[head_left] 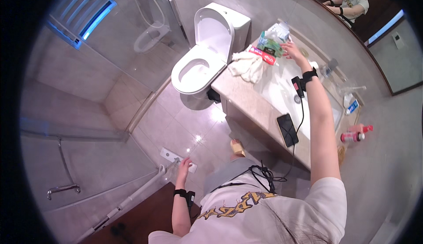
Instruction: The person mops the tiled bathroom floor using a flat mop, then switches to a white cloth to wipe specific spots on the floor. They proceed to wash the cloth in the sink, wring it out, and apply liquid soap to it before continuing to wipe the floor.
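Note:
My right hand (291, 50) reaches across the stone counter (238, 95), fingers apart, its tips at a green packet (269, 46) beside a red tube (263, 54) and a white-and-blue box (279, 31). It grips nothing that I can see. A black band with a small device sits on that wrist. My left hand (183, 166) hangs low by my side, closed around the thin end of a white mop pole (132, 196). The flat white mop head (169, 155) lies on the floor tiles just beyond it.
A white toilet (200, 63) with its lid up stands left of the counter. A crumpled white cloth (246, 65), a black phone (287, 129) on a cable, the sink basin (282, 95), a tap (330, 66), small bottles (352, 136) and a wall mirror (379, 41) fill the right. A glass shower screen (88, 112) stands left.

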`<state>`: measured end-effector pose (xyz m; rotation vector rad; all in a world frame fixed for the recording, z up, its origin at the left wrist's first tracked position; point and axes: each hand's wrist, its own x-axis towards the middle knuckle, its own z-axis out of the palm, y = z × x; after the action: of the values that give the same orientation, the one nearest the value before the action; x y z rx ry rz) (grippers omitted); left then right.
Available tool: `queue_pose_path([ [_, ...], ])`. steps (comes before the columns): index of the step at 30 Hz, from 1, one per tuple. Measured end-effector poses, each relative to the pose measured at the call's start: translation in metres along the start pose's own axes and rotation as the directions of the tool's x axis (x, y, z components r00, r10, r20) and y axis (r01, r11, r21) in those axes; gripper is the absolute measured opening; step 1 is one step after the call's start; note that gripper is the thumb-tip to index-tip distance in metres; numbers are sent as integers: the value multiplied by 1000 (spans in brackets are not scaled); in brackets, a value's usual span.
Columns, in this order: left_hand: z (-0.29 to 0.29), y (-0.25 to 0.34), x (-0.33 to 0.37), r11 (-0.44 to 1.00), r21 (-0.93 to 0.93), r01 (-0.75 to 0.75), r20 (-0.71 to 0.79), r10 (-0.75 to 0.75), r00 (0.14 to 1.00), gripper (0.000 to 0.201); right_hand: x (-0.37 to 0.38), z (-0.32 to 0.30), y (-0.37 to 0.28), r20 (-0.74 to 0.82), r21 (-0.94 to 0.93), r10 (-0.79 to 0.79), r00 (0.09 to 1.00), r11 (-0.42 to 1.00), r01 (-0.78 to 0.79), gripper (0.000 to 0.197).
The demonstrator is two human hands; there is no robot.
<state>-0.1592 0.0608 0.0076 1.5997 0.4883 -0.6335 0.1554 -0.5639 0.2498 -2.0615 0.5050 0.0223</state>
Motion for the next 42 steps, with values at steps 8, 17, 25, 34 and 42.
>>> queue_pose_path([
  [8, 154, 292, 5, 836, 123, -535, 393, 455, 799, 37, 66, -10, -6, -122, 411, -238, 964, 872, 267, 28],
  [17, 304, 408, 57, 584, -154, -797, 450, 759, 470, 103, -112, -37, -108, 80, 353, -456, 886, 845, 402, 40],
  [25, 388, 402, 121, 548, -149, -823, 279, 822, 497, 115, -156, 0, -76, 284, 472, -361, 888, 859, 199, 35],
  [34, 332, 387, 117, 733, -232, -640, 361, 676, 643, 40, -258, 25, 51, -182, -469, 25, 983, 876, -109, 73],
  [42, 263, 376, 117, 820, -244, -518, -44, 524, 850, 42, -284, 66, 105, -266, -613, 244, 932, 704, -359, 74],
])
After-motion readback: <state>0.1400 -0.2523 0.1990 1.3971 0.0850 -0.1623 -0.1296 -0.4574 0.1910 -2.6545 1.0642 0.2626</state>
